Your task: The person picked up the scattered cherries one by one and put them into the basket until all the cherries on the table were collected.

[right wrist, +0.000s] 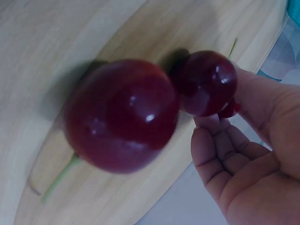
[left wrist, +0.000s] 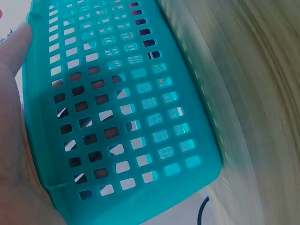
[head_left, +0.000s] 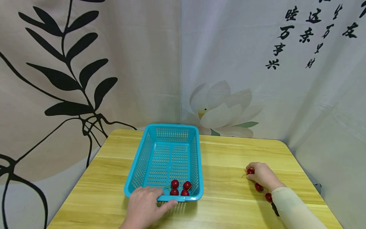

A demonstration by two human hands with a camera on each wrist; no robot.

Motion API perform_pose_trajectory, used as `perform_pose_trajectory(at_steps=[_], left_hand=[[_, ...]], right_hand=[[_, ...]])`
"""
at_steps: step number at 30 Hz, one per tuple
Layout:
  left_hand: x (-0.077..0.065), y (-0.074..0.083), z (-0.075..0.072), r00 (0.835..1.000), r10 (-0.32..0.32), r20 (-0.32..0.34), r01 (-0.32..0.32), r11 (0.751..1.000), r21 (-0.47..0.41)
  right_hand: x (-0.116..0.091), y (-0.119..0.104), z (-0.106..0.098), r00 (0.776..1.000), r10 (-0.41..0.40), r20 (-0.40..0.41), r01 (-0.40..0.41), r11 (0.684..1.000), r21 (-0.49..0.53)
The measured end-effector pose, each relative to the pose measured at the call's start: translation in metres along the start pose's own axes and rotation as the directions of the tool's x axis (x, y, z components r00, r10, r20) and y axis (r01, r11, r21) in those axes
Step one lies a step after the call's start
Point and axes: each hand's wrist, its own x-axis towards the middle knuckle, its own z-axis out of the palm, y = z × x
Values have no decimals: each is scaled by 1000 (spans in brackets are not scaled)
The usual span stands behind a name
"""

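Note:
My left hand grips the near rim of a blue plastic basket, with the thumb outside the wall. Through the holes of the basket wall in the left wrist view, dark finger shapes show behind it. Several red cherries lie inside, at the near right end. Right of the basket, my right hand pinches a cherry with a thin stem between thumb and fingers. Two more cherries lie by the hand and sleeve, one nearer and one farther back. In the right wrist view they partly hide the pinched cherry.
The wooden table carries the basket left of its middle. Behind it hangs a pale curtain printed with dark leaves, a lotus and writing. A dark strip shows beside the right sleeve.

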Motion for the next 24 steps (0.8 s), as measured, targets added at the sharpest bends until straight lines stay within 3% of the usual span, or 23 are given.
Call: perform_pose_trajectory(at_steps=[24], left_hand=[[0, -1, 1, 1000, 7, -8, -7, 1000, -1]], right_hand=[[-2, -2, -2, 1000, 0, 3, 0, 1000, 3]])
